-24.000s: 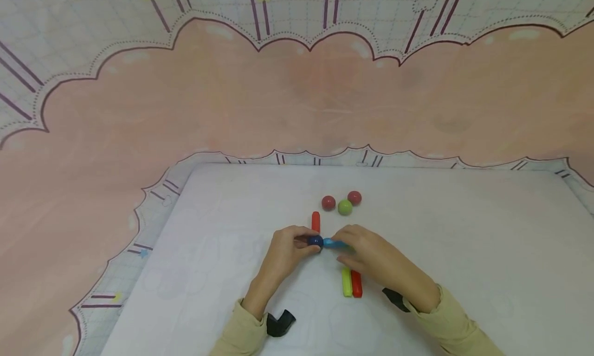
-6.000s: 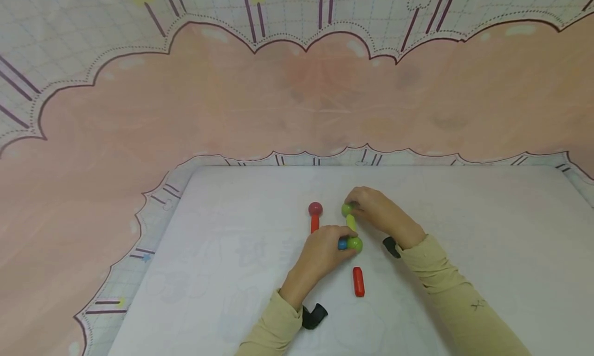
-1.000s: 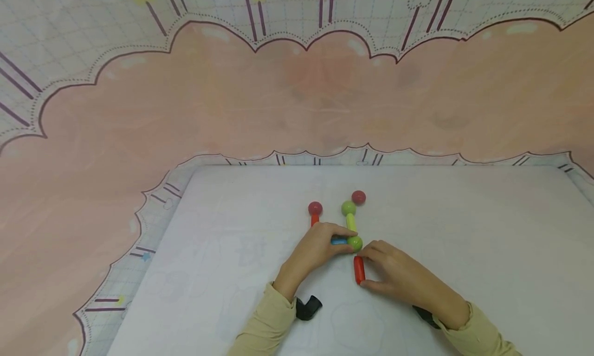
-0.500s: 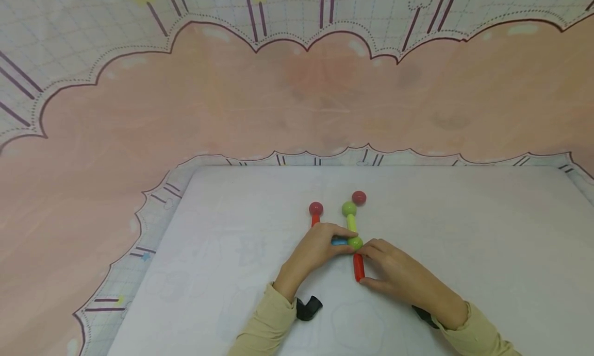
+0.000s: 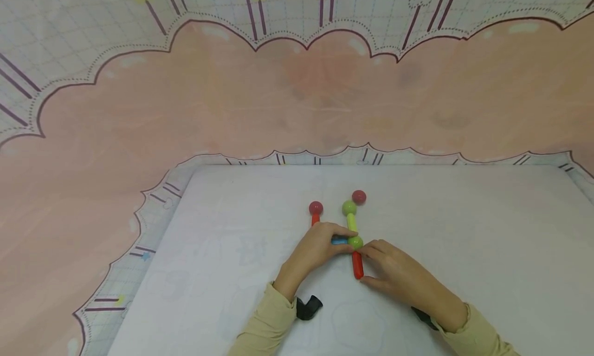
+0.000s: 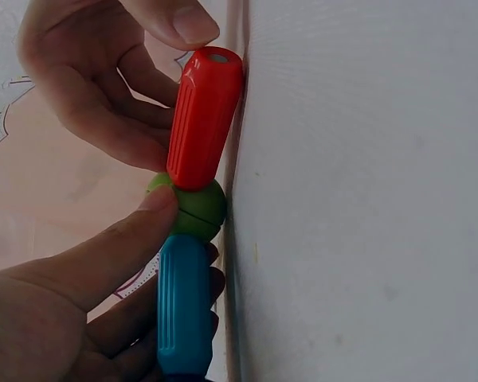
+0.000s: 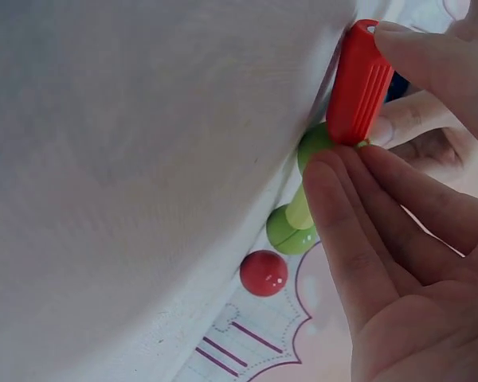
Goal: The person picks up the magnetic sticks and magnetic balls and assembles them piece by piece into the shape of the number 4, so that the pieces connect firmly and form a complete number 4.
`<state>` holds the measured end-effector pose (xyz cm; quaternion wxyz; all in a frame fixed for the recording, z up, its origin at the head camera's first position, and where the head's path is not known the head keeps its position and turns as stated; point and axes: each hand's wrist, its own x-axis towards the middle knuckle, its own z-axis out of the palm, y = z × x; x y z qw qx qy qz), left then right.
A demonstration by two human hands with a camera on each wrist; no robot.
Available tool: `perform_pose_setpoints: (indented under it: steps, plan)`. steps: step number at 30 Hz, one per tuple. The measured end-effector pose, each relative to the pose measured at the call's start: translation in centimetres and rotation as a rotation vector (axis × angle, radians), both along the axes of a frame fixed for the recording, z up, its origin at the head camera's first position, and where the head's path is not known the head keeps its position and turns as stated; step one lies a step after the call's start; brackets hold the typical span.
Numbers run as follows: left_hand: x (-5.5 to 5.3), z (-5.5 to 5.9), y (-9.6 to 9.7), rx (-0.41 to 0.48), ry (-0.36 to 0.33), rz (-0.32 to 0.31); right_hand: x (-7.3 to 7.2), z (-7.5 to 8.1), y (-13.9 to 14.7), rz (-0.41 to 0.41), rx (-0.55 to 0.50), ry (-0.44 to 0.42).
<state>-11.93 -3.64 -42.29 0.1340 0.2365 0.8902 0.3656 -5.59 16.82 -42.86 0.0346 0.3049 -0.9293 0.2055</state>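
Observation:
My left hand pinches a green ball between thumb and fingers, over a blue rod joined to that ball. My right hand holds a ribbed red rod at its two ends, thumb on the near end. The rod's far end touches the green ball. A silvery dot shows in its near end in the left wrist view. From the held ball a yellow-green rod runs away to a second green ball. A dark blue ball is mostly hidden behind the hands.
Left of the green parts, a red ball tops another red rod, partly covered by my left hand. A loose red ball lies beside the far green ball. All lie on a white board over a patterned cloth.
Over the last second the red rod moved away from me until it met the green ball. Since the earliest frame, red and green balls and the yellow-green rod have joined the figure.

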Motion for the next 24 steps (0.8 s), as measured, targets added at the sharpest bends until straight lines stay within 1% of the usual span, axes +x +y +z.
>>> perform_pose_setpoints:
  steps: [5,11,24]
  plan:
    - [0.06,0.04,0.02,-0.003,0.010,-0.002,0.06,-0.14,0.04,0.002,0.008,0.019]
    - [0.04,0.00,0.05,-0.005,0.013,-0.003,-0.04,-0.16,0.04,0.016,-0.006,0.034]
    - [-0.04,-0.28,0.01,-0.008,0.010,-0.006,-0.17,0.34,0.05,0.030,0.022,0.025]
